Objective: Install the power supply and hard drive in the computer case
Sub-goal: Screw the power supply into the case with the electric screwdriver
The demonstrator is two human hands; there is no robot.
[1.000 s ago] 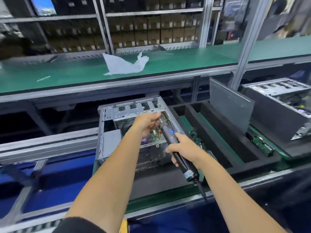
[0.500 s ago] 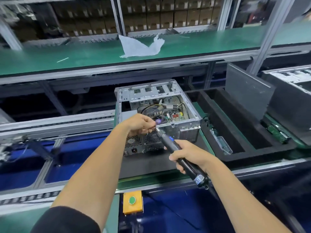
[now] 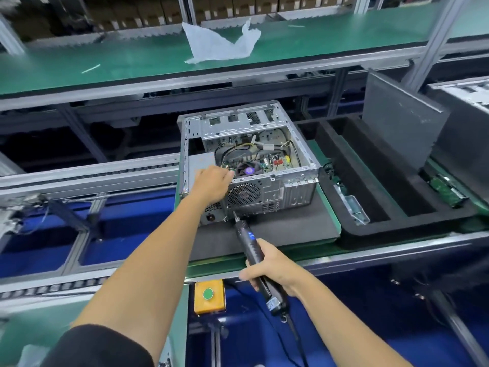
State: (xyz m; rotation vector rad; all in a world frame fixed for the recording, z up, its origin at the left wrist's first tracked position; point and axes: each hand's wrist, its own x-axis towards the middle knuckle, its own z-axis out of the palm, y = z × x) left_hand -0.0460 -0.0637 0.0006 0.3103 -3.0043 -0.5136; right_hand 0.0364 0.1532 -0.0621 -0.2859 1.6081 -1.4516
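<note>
An open grey computer case (image 3: 291, 181) lies on a dark foam pad, rear panel toward me, with the motherboard and cables showing inside. The grey power supply (image 3: 203, 160) sits in its left rear corner. My left hand (image 3: 211, 184) curls over the case's rear top edge, right by the power supply. My right hand (image 3: 272, 268) grips a black electric screwdriver (image 3: 246, 237); its tip touches the lower rear panel below the fan grille. A green-board hard drive (image 3: 447, 189) lies in the foam tray at the right.
A black foam tray (image 3: 330, 144) with a leaning grey side panel (image 3: 402, 133) stands to the right, and another case (image 3: 465, 123) beyond it. A yellow box with a green button (image 3: 209, 295) sits at the front rail. A white bag (image 3: 217, 43) lies on the green shelf.
The screwdriver came out of the case interior and dropped to the lower rear panel. My left hand shifted left to the rear edge by the power supply. The camera view tilted down.
</note>
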